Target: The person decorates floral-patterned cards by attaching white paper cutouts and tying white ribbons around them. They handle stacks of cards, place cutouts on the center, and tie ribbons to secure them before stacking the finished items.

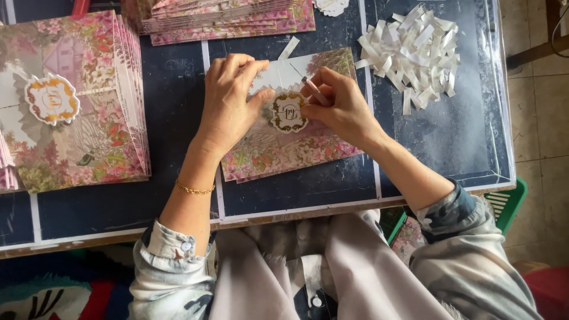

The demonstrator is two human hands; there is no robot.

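Note:
A floral printed card [278,148] lies on the dark table [427,136] in front of me. A small scalloped white emblem with a gold wreath [288,111] sits on its middle. My left hand [228,101] rests flat on the card's upper left, thumb touching the emblem's left edge. My right hand [338,106] presses the emblem's right edge with its fingertips and grips a thin white strip or stick [313,89] between its fingers.
A tall stack of floral cards [83,130] topped by a gold emblem [52,99] lies at the left. More cards [225,18] are fanned at the top. A heap of white paper strips [415,53] lies at the right. The table's front edge runs just above my lap.

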